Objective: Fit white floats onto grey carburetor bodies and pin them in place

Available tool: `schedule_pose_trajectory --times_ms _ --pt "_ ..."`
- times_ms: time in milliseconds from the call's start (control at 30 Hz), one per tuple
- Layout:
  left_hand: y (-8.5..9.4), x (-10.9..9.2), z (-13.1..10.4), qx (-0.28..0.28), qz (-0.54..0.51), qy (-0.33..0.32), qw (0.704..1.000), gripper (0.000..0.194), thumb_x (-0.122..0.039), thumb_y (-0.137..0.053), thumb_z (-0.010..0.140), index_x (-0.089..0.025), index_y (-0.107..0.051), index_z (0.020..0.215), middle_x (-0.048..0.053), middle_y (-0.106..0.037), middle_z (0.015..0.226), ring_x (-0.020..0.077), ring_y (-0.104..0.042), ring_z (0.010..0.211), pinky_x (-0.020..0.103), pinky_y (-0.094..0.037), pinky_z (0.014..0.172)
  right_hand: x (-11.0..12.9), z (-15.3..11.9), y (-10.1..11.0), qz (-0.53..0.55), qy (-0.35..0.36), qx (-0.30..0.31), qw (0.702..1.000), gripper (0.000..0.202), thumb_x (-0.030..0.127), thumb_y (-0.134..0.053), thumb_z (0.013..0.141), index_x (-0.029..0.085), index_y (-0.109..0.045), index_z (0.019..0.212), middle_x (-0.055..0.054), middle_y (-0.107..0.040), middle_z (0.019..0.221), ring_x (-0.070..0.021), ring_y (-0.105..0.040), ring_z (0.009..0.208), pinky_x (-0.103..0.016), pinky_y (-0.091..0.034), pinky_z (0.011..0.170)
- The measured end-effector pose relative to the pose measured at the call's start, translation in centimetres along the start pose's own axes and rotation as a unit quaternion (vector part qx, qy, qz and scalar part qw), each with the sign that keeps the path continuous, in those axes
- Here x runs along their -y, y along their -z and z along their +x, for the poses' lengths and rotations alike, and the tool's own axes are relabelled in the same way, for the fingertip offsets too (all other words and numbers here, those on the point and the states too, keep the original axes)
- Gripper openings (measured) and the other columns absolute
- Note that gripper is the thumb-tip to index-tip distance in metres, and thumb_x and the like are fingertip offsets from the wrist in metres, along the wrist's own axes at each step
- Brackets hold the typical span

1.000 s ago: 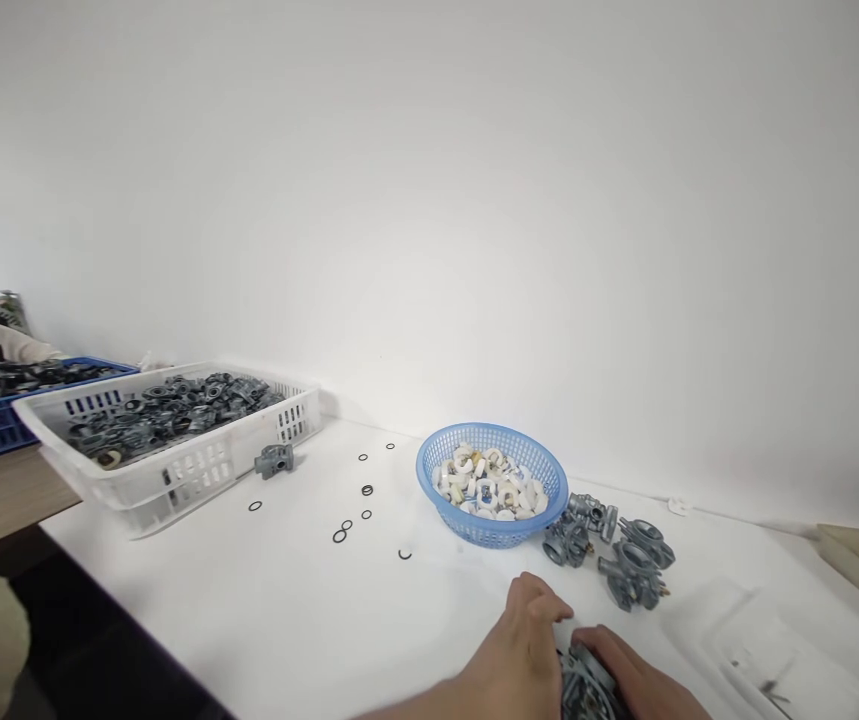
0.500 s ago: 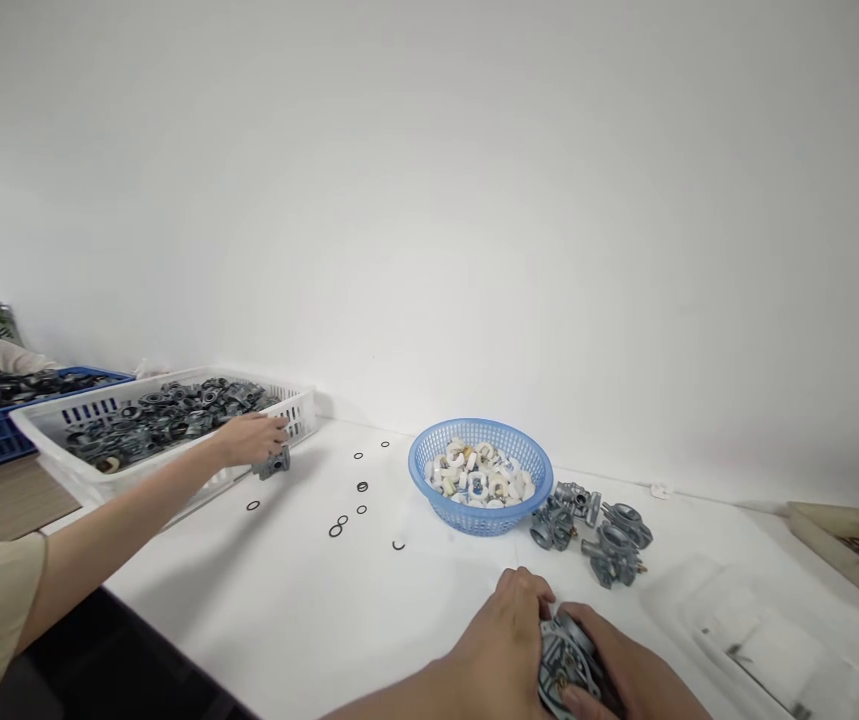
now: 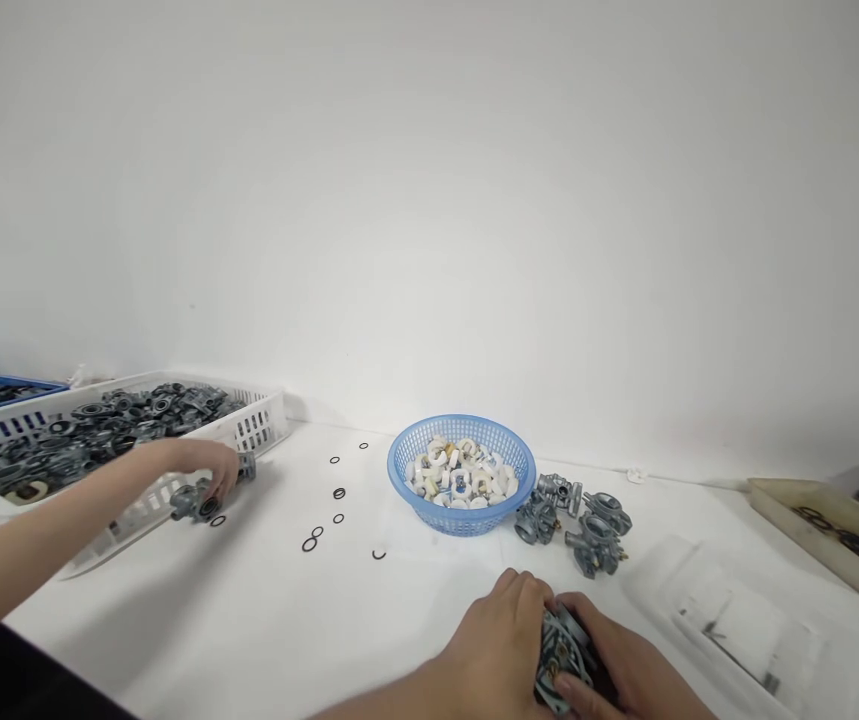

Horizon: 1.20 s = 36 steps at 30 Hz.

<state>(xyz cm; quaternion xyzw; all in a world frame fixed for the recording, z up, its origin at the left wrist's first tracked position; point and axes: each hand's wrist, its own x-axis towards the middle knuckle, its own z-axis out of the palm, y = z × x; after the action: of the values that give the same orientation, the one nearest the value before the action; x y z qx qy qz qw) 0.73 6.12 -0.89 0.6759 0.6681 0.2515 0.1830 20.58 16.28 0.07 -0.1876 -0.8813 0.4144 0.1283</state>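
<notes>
we hold a grey metal part point(image 3: 565, 655) low on the white table point(image 3: 264, 620), our left hand point(image 3: 500, 645) and right hand point(image 3: 624, 675) both closed around it, fingers curled onto its sides. just beyond it lie more grey parts point(image 3: 575, 520) beside a blue basket point(image 3: 461, 478) of white pieces. far left, a co-worker's hand point(image 3: 200, 465) grips another part point(image 3: 193, 500) next to a white crate point(image 3: 99, 440), with black rings point(image 3: 324, 520) scattered between.

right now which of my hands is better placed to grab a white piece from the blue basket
Probably the left. The left hand lies almost straight below the blue basket with bare table between them. The right hand sits further right, cupping the grey metal part from that side.
</notes>
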Motion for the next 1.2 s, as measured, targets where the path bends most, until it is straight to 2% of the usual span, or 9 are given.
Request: schedule_pose_trajectory --times_ms 167,300,400,500,700,800,967,1100,1200 --pt "0.3 0.3 -0.8 -0.014 -0.041 0.025 0.999 0.087 -0.045 -0.095 0.057 -0.025 -0.057 0.133 0.011 -0.065 0.128 0.034 -0.069 0.104 0.051 -0.062 0.095 -1.4 -0.1 -0.4 -0.004 -0.009 -0.007 1.0 0.064 0.065 -0.067 0.106 0.029 -0.053 0.157 -0.014 -0.082 0.129 -0.0376 -0.081 0.11 -0.044 -0.063 0.093" --pt "0.5 0.4 -0.8 -0.035 -0.075 0.036 0.996 0.089 -0.046 -0.097 0.053 -0.025 -0.065 0.133 0.014 -0.07 0.128 0.0405 -0.072 0.11 0.059 -0.061 0.098 -2.1 0.0 -0.5 -0.001 0.004 -0.005 1.0 0.07 0.069 -0.062 0.107 0.028 -0.047 0.163 -0.017 -0.079 0.137 -0.0382 -0.08 0.117 -0.045 -0.063 0.098" --pt "0.9 0.3 -0.9 -0.055 -0.107 0.035 0.992 0.085 -0.045 -0.099 0.052 -0.026 -0.07 0.13 0.013 -0.076 0.124 0.0433 -0.072 0.115 0.06 -0.06 0.101 -1.2 -0.1 -0.6 0.001 0.005 -0.035 0.999 0.061 0.074 -0.053 0.109 0.027 -0.061 0.147 -0.014 -0.081 0.127 -0.0359 -0.079 0.112 -0.043 -0.062 0.094" --pt "1.4 0.1 -1.3 -0.067 -0.153 0.019 0.986 0.076 -0.052 -0.101 0.059 -0.026 -0.074 0.125 0.009 -0.082 0.116 0.0389 -0.076 0.109 0.053 -0.061 0.099 0.0 -0.2 -0.5 0.018 -0.017 -0.071 0.997 0.057 0.076 -0.044 0.111 0.028 -0.069 0.128 -0.007 -0.082 0.103 -0.0318 -0.078 0.095 -0.04 -0.061 0.086" --pt "2.0 -0.5 -1.9 -0.037 -0.269 -0.003 0.962 0.061 -0.052 -0.094 0.079 -0.02 -0.074 0.127 0.009 -0.084 0.107 0.0266 -0.078 0.083 0.035 -0.061 0.071 1.4 -0.4 0.2 0.09 -0.041 -0.034 0.995 0.059 0.076 -0.036 0.116 0.027 -0.068 0.112 -0.001 -0.071 0.083 -0.0241 -0.069 0.082 -0.034 -0.055 0.078" --pt "2.0 -0.7 -2.0 -0.019 -0.319 0.001 0.947 0.061 -0.052 -0.09 0.087 -0.018 -0.07 0.133 0.008 -0.082 0.101 0.021 -0.077 0.071 0.031 -0.06 0.064 1.2 -0.3 -0.1 0.173 -0.064 -0.045 0.982 0.06 0.08 -0.041 0.114 0.026 -0.066 0.114 0.003 -0.063 0.08 -0.0186 -0.059 0.073 -0.031 -0.047 0.071" --pt "1.9 -0.5 -1.8 -0.028 -0.345 0.013 0.938 0.068 -0.052 -0.09 0.089 -0.016 -0.068 0.142 0.009 -0.079 0.105 0.0199 -0.078 0.072 0.031 -0.062 0.068 0.8 0.2 -1.0 0.252 -0.079 -0.085 0.961 0.061 0.084 -0.053 0.108 0.024 -0.063 0.114 0.006 -0.052 0.079 -0.0142 -0.048 0.068 -0.029 -0.039 0.067" --pt "2.1 -0.1 -1.8 -0.03 -0.326 0.011 0.945 0.08 -0.044 -0.092 0.088 -0.02 -0.061 0.157 0.011 -0.079 0.117 0.0197 -0.078 0.073 0.029 -0.058 0.061 1.4 0.3 -1.0 0.251 -0.065 -0.115 0.959 0.064 0.086 -0.059 0.104 0.023 -0.062 0.113 0.005 -0.053 0.079 -0.0146 -0.048 0.07 -0.03 -0.04 0.068" --pt "2.5 -0.3 -2.0 -0.014 -0.322 -0.008 0.947 0.083 -0.039 -0.092 0.087 -0.023 -0.059 0.162 0.011 -0.078 0.123 0.0213 -0.079 0.076 0.029 -0.059 0.06 1.9 0.1 -0.7 0.245 -0.036 -0.126 0.961 0.059 0.081 -0.062 0.106 0.022 -0.064 0.113 0.001 -0.063 0.088 -0.0173 -0.055 0.078 -0.031 -0.043 0.074"
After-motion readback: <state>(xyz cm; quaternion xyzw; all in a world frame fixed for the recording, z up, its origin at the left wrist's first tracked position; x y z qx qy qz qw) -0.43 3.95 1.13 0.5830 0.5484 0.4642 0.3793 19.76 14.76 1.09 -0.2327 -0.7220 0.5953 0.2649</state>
